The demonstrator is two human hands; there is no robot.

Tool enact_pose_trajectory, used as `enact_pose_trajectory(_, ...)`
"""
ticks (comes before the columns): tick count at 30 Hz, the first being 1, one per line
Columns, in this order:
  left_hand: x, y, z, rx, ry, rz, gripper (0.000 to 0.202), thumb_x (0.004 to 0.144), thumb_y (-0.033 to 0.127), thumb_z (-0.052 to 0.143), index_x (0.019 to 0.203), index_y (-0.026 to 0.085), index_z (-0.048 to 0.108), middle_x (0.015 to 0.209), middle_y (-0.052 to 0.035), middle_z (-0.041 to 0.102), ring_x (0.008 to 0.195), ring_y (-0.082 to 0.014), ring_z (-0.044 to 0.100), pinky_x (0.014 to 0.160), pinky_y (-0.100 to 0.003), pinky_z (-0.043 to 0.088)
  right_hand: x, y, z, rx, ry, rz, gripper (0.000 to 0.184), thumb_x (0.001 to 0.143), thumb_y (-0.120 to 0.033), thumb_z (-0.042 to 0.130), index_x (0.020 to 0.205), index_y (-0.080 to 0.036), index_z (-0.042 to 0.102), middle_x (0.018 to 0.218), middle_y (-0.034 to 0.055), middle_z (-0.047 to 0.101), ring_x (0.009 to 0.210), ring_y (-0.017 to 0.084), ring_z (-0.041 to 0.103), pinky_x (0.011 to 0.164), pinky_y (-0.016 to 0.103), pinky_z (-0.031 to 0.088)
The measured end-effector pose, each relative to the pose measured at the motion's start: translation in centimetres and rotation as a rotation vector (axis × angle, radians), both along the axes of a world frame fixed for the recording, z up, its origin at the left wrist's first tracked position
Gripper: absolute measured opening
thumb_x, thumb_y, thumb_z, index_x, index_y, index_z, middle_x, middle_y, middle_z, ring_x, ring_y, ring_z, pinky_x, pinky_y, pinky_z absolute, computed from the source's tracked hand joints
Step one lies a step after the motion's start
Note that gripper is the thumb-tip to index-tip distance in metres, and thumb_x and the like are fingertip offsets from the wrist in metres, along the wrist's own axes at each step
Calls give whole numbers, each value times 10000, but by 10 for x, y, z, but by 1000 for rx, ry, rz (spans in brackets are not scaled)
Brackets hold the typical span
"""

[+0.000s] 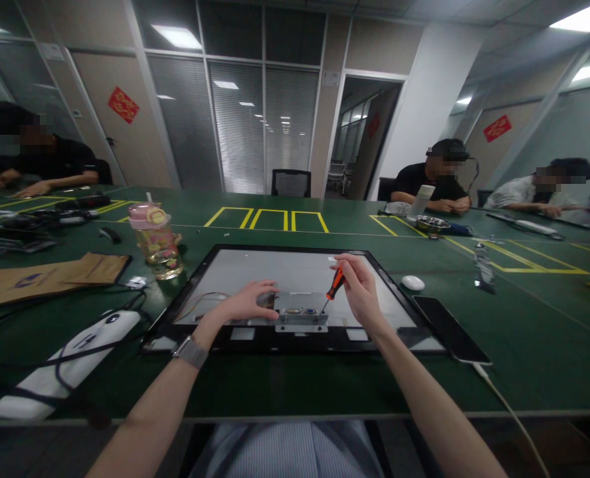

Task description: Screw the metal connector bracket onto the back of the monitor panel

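Note:
A screwdriver (pixel 335 284) with an orange and black handle is held in my right hand (pixel 359 287), tilted with its tip down at the right end of a metal bracket (pixel 302 320). Ports show along the bracket's front. My left hand (pixel 249 302) is at the bracket's left end, thumb on the front and curved fingers at the back corner, steadying it. Under both hands lies a large flat display panel (pixel 225 265), its pale back inside a black frame. Thin wires (pixel 195 304) run across the panel left of the bracket. The screw under the tip is too small to make out.
Left of the panel stand a drink cup (pixel 158 242), a paper bag (pixel 40 279) and a white power strip (pixel 70 365) with black cables. At right lie a phone (pixel 449 328) on a cable and a white case (pixel 413 283). Other people (pixel 432 179) sit across the green table (pixel 539 332).

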State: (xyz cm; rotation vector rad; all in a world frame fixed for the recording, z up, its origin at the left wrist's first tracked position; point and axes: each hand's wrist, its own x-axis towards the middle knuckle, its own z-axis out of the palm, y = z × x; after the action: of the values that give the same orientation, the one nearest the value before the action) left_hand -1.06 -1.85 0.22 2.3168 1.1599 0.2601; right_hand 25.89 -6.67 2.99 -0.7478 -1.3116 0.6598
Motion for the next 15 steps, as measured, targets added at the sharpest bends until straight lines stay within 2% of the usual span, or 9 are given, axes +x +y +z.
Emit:
enact_pose_trajectory(3, -1, 2, -2, -1, -4, 6, 751, 660, 653, 638, 1296, 282, 488, 1505, -49, 291, 1384, -300, 243, 1131, -437, 207, -2, 0, 1, 1, 47, 55, 131, 865, -349, 556, 886, -250, 640, 827, 17, 616, 803, 165, 594, 747, 306, 469)
enact_pose_trajectory(6, -1, 3, -4, 5, -10, 1, 751, 654, 661, 637, 1291, 289, 492, 1499, -47, 304, 1377, -297, 259, 1126, -437, 220, -4, -1, 2, 6, 36, 98, 176, 879, -354, 528, 860, -240, 660, 868, 32, 629, 830, 168, 597, 798, 331, 468)
enact_pose_trajectory(9, -1, 3, -3, 7, -12, -3, 739, 655, 653, 641, 1280, 285, 503, 1493, -48, 316, 1371, -294, 272, 1124, -435, 222, -4, 0, 1, 17, 48, 96, 109, 821, -338, 614, 833, -247, 673, 893, 22, 617, 862, 168, 592, 831, 334, 466)
enact_pose_trajectory(11, -1, 2, -2, 3, -11, 4, 737, 655, 647, 646, 1278, 280, 506, 1496, -49, 311, 1375, -295, 265, 1125, -432, 220, -3, 0, 0, -15, 60, 108, 97, 797, -323, 645, 861, -255, 672, 858, 15, 627, 843, 170, 603, 814, 336, 476)
enact_pose_trajectory(15, -1, 1, -2, 3, -6, -2, 739, 668, 643, 637, 1288, 266, 498, 1501, -59, 302, 1381, -291, 257, 1125, -424, 223, -3, 0, 2, -30, 55, 143, 189, 864, -348, 549, 987, -252, 656, 875, 35, 672, 858, 187, 629, 830, 372, 480)
